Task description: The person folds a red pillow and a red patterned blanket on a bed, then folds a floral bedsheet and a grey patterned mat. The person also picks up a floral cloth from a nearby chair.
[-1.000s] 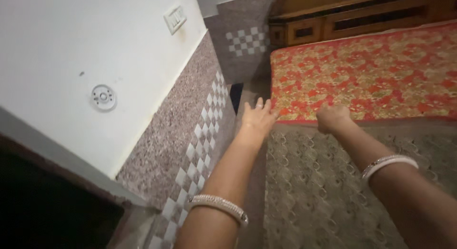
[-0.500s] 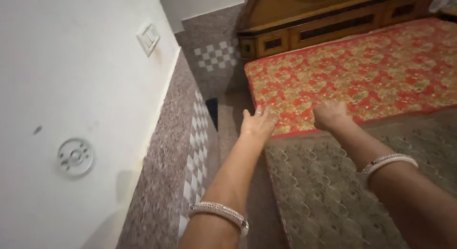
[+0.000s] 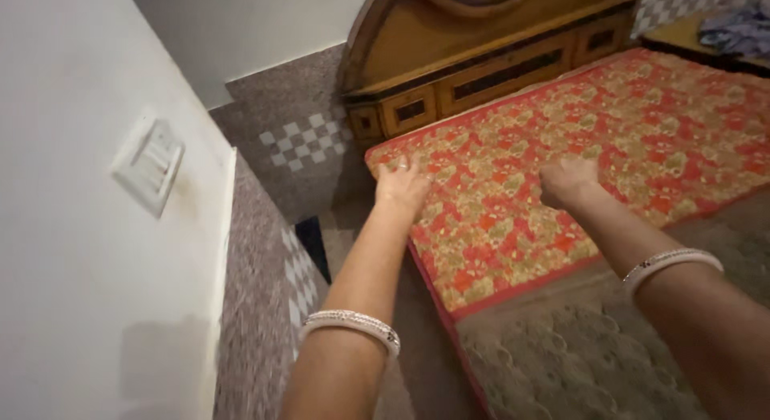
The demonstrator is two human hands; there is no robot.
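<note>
My left hand (image 3: 401, 183) lies flat with its fingers apart on a red and gold floral mattress (image 3: 642, 123), near the mattress's left edge and head corner. About a hand's width to its right, my right hand (image 3: 568, 179) rests on the same mattress with its fingers curled into a fist; I cannot see whether it pinches any cloth. Both wrists wear pale bangles. A grey-brown patterned cover (image 3: 577, 356) lies over the near part of the bed, below the red surface.
A carved wooden headboard (image 3: 465, 59) stands at the far end of the bed. A white wall with a switch plate (image 3: 148, 165) and a speckled, checker-tiled base (image 3: 297, 139) runs close along the left, leaving a narrow gap. Crumpled cloth (image 3: 742, 27) lies at the top right.
Both hands have moved forward from the edge of the red mattress onto its surface, toward the headboard. The view has swung up and forward, showing more of the headboard.
</note>
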